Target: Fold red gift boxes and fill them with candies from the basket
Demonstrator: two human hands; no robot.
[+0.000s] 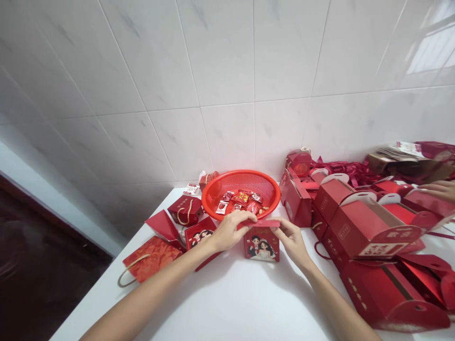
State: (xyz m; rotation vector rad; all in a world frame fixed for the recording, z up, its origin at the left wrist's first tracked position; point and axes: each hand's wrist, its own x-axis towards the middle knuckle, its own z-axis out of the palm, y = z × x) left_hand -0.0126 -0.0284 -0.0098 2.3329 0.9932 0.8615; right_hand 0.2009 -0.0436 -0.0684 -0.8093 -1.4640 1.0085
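A small red gift box (263,245) with a cartoon bride and groom on its front stands upright on the white table. My left hand (234,229) closes on the left end of its top flap, fingers bent over the edge. At the other end, my right hand (290,237) pinches the flap's right side. Right behind the box is a red plastic basket (207,189) holding several wrapped sweets (242,198). Another box with the same couple (199,233) leans beside my left wrist, partly covered by my forearm.
Left of the basket sit a dark red box with a rope handle (185,210) and a patterned red bag (152,258). Several red boxes (377,227) crowd the right side, with ribbons (341,171) behind. Another person's hand (441,190) reaches in at the right edge. A tiled wall (227,137) backs the table.
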